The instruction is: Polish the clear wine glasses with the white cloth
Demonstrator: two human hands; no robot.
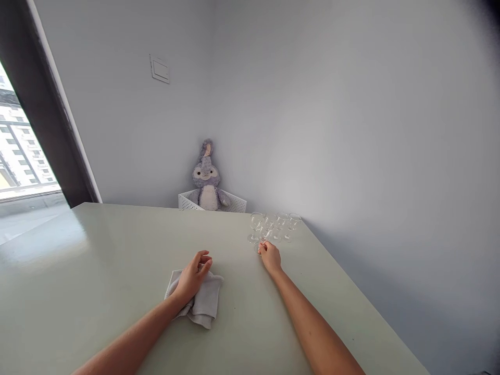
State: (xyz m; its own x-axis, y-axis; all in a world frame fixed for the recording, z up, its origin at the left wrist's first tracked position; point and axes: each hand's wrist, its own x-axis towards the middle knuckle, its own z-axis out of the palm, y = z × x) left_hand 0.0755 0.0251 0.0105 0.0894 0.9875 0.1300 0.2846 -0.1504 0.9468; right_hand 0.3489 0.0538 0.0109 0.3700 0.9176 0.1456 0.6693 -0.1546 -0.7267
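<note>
My right hand (pixel 271 256) pinches the lower part of a small clear stemmed glass (pixel 266 232). Its bowl shows just above my fingers, and part of its foot is hidden behind them. Directly behind it, several more stemmed glasses, among them a front left one (pixel 255 222) and a far right one (pixel 294 222), stand upright close together. My left hand (pixel 193 277) is over a crumpled grey cloth (pixel 209 301), its fingers loosely curved and apart. The hand and wrist cover part of the cloth, and nothing shows between the fingers.
The pale green table (pixel 128 250) has its right edge near the grey wall and its far edge just beyond the glasses. Past that edge, a purple-grey plush toy (pixel 208 195) sits in a white perforated basket (pixel 238 204). A window (pixel 23 146) is at the left.
</note>
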